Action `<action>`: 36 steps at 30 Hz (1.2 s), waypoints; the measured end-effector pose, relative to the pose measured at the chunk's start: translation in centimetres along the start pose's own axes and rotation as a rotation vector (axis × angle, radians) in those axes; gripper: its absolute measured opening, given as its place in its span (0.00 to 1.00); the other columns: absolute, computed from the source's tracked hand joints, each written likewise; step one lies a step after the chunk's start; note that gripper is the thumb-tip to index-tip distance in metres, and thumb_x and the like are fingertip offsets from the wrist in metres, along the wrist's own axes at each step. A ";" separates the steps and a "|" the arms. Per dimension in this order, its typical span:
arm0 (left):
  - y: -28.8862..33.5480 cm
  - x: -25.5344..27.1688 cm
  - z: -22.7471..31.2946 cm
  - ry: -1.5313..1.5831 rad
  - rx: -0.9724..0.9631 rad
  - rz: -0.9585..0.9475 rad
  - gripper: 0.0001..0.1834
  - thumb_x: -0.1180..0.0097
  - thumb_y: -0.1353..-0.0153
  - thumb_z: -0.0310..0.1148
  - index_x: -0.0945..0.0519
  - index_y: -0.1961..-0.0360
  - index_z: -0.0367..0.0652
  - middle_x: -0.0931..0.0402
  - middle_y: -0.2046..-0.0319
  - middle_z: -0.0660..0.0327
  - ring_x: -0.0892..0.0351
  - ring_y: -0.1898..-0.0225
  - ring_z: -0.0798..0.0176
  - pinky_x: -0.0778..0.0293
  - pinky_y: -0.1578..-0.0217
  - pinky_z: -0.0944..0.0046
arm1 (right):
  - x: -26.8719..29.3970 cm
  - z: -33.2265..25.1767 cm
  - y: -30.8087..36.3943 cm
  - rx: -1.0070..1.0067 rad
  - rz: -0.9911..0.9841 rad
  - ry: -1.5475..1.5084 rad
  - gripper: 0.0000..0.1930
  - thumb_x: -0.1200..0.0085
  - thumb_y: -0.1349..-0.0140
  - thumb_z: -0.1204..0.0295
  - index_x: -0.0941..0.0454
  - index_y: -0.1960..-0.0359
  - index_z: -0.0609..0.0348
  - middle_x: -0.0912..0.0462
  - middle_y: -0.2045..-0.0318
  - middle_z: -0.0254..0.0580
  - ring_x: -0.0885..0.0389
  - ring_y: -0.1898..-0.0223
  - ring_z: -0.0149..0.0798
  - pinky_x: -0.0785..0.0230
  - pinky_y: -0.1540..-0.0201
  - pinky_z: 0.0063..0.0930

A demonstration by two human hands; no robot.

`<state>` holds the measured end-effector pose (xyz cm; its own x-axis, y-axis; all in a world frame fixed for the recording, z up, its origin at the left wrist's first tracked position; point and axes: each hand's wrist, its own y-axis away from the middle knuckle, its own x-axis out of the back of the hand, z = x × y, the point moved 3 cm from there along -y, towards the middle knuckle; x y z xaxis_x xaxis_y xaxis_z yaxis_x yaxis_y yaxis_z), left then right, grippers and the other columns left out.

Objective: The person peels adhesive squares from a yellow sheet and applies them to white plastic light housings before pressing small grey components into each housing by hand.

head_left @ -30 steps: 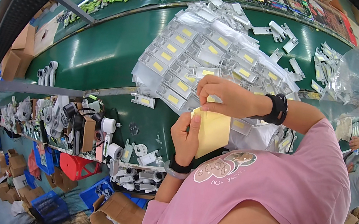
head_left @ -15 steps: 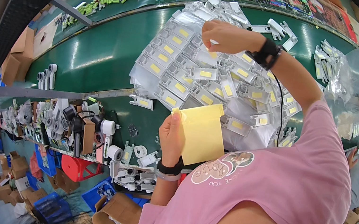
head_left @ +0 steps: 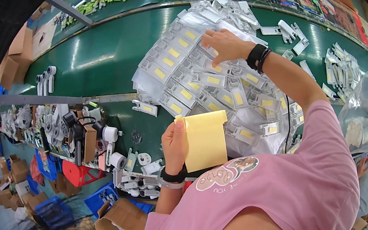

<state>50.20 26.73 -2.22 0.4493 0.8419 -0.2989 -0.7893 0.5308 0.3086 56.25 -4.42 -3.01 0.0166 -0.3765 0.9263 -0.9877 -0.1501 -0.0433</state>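
The left hand (head_left: 173,145) is clamped on the left edge of a yellow sheet (head_left: 206,141), held near the person's chest at the near side of a green table (head_left: 106,52). The sheet is pale, nearly rectangular and shows a narrow strip along its far edge; no legible writing appears on it. Beyond it, flat grey-white plastic parts (head_left: 204,77) lie in rows, looser toward the right. Many carry a small yellow rectangular label (head_left: 213,80), too small to read. The right hand (head_left: 225,46), apart from the left, has thumb and fingers spread over these parts; contact cannot be determined. Nearer right, the pink shirt (head_left: 285,182) bears printed lettering.
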 end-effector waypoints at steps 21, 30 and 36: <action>0.7 -0.2 -0.5 0.013 0.020 -0.004 0.17 0.55 0.29 0.38 0.22 0.63 0.34 0.24 0.71 0.68 0.32 0.72 0.80 0.36 0.71 0.77 | 3.1 1.1 2.2 -0.084 0.305 0.286 0.04 0.43 0.46 0.71 0.26 0.71 0.52 0.22 0.72 0.35 0.23 0.65 0.41 0.34 0.60 0.36; 2.3 -2.2 0.2 -0.191 -0.025 -0.138 0.17 0.51 0.31 0.38 0.21 0.66 0.32 0.27 0.75 0.71 0.36 0.73 0.80 0.40 0.74 0.76 | 1.6 -9.8 14.8 0.064 -0.083 0.239 0.06 0.43 0.50 0.71 0.28 0.73 0.50 0.26 0.76 0.32 0.24 0.67 0.38 0.39 0.60 0.32; 2.9 -3.1 -1.1 -0.266 -0.059 -0.171 0.20 0.47 0.33 0.40 0.25 0.76 0.33 0.33 0.80 0.72 0.41 0.76 0.79 0.43 0.76 0.74 | 2.4 -13.3 15.8 -0.085 0.139 -0.224 0.09 0.42 0.43 0.63 0.21 0.69 0.53 0.22 0.68 0.36 0.21 0.69 0.41 0.31 0.62 0.35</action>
<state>46.04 25.54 -1.40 0.6647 0.7413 -0.0933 -0.7126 0.6665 0.2189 38.63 4.44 3.54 -0.0957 -0.5823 0.8073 -0.9922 -0.0092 -0.1243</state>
